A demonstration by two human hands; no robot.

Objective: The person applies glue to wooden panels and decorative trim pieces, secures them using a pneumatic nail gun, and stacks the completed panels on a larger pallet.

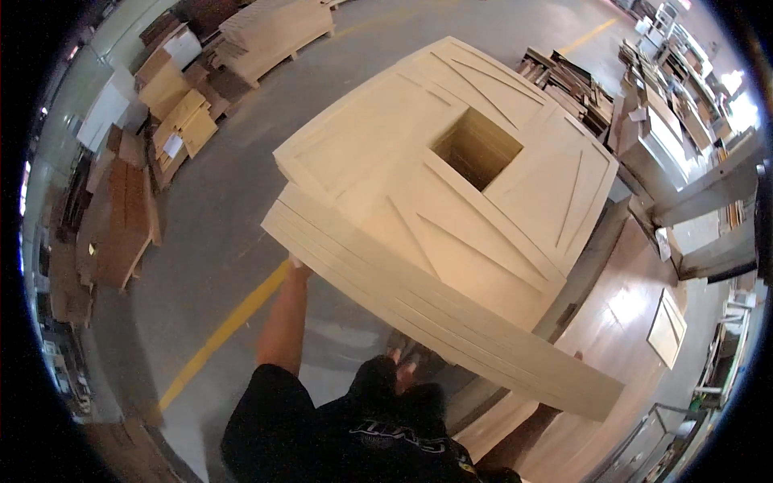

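Note:
Across my front I hold a long pale board (435, 310), tilted down toward the right, with thin lines running along its length. Whether it is one grooved piece or several stacked strips, I cannot tell. My left hand (297, 262) grips it from below near the left end, its fingers mostly hidden. On the right, my forearm passes beneath the board, and a fingertip of my right hand (578, 355) shows at its far edge. Just beyond lies a stack of pale panels (378, 129) with raised slanting strips and a square opening (477, 150).
A brown wooden table (596, 322) with a small framed panel (667, 328) stands at the right. Cartons (187, 125) and brown boards (129, 209) line the left. A pallet stack (270, 36) sits at the far left. Scrap wood (572, 88) lies behind the panels. A yellow line (225, 330) crosses the floor.

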